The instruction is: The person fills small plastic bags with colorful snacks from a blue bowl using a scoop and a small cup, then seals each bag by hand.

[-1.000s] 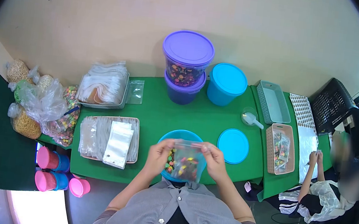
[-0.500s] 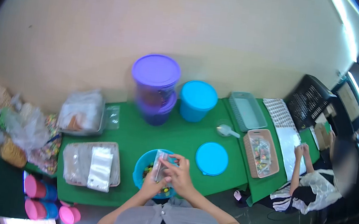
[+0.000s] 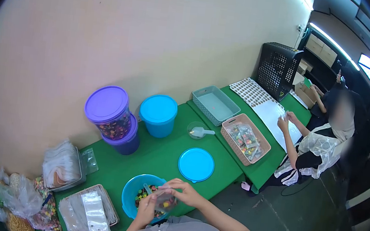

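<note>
My left hand [image 3: 146, 208] and my right hand [image 3: 184, 193] are closed on a small clear plastic bag [image 3: 166, 202], pinching it near its upper edge. Coloured bits show in or through the film. Beneath my hands stands a blue tub [image 3: 126, 197], part filled with small multicoloured pieces; a scoop handle [image 3: 147, 188] sticks up from them. Left of the tub, a basket [image 3: 116, 215] holds flat clear bags [image 3: 95, 213]. The round blue lid [image 3: 196, 164] lies on the green table beyond my right hand.
Purple-lidded tubs [image 3: 107, 104] are stacked near the wall beside a blue lidded tub [image 3: 158, 116]. A scoop [image 3: 202, 131] rests in a clear dish. The pink basket [image 3: 264, 146] holds filled packets near an empty-looking grey-green basket [image 3: 216, 104]. A seated person [image 3: 315, 147] works at the right.
My view has swung to the right, so the table sits lower and further left. The bag has tilted and now shows coloured bits; both hands still hold it.
</note>
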Demonstrator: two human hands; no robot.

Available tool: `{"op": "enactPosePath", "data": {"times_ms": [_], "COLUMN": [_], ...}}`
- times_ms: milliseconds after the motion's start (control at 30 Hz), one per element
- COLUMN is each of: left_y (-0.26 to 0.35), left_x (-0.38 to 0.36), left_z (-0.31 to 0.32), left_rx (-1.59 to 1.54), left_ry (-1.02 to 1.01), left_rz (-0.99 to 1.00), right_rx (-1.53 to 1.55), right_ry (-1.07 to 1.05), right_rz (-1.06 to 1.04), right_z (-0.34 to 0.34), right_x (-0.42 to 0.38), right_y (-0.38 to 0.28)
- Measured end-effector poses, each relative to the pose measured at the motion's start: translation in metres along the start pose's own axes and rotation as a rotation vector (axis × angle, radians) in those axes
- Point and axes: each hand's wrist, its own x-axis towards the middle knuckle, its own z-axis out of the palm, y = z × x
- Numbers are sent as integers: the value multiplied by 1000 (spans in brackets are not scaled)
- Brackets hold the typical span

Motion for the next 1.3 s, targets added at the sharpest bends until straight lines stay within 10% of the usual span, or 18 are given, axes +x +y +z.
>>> {"op": "enactPosePath", "data": {"times_ms": [100,267,367,433,600,733,1300], "left_y": [7,-10,-14,-15,-108,-137,-158], "left_x": [11,18,14,-2,-51,-68,56], "left_z": [2,-12,-23,-47,-96,-90,-27], "left_rx": [-582,-613,-129,948,558,-28,15], "left_ry": [110,74,133,370,516,454,846], "left_rz": [-192,-157,-43,-117,-374,-504,-171], "right_rx": [-146,50,-435,-883,-1347,-1317,-924], "right_ry": [105,78,478,780,927,813,536], "right_rz": [167,287,241,-16,315,400,115], "right_z": [8,-15,-74,-143,-276,-248,-85], "right_x": [-22,-39,-38,-35,-68,-71,-20], "right_y": [-15,-2,11,25,112,140,148]}}
